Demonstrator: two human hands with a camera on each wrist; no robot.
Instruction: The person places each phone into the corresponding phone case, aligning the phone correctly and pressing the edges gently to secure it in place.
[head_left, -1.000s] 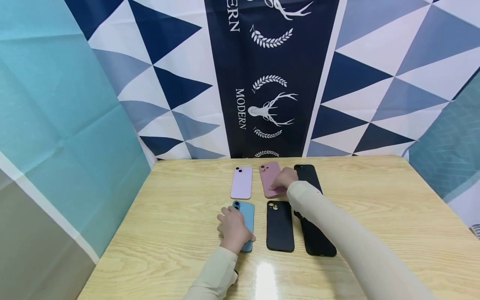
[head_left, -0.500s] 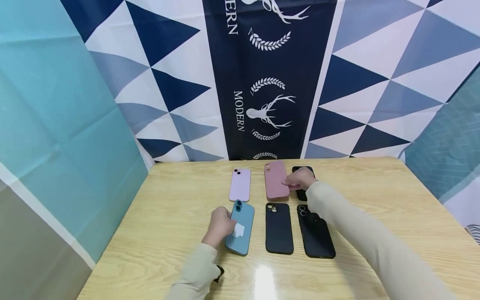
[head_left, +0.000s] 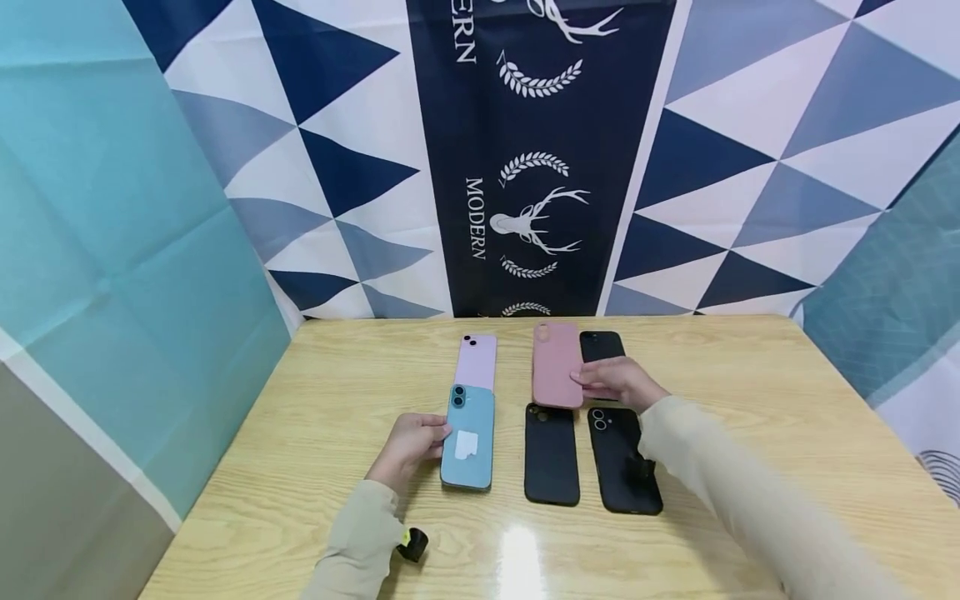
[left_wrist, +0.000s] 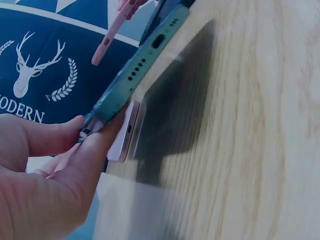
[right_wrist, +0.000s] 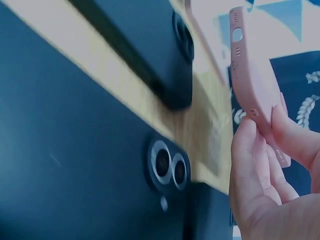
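Observation:
My left hand pinches the left edge of a blue phone, which has a white patch on its back. The left wrist view shows this phone raised off the wood, its port and speaker holes facing the camera. Behind it lies a lilac phone, partly covered in the head view. A pink phone case is held at its right edge between thumb and fingers of my right hand. In the right wrist view the case stands up off the table, light showing through its port opening.
In front of the pink case lies a black phone case with a camera cutout. Right of it is a black phone with two ringed lenses. Another black phone lies behind my right hand. A patterned cloth hangs behind the table.
My left hand has gone from lying over the blue phone to lifting it by its left edge. My right hand has raised the pink case and shifted it right.

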